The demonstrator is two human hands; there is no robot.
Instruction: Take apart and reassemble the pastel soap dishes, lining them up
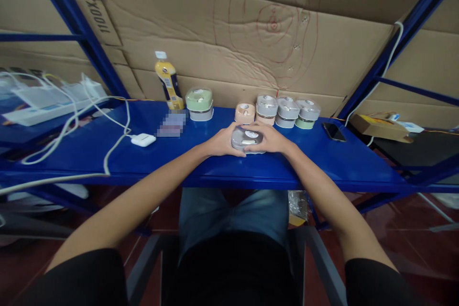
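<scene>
My left hand and right hand clasp the grey lidded box on the bench, fingers curled round its sides. Likely light, rigid, smooth plastic; side grip suits.

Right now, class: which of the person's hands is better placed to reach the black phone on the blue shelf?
Right hand, probably: it grips the grey container on the side nearer the black phone; the left hand sits farther away.
</scene>
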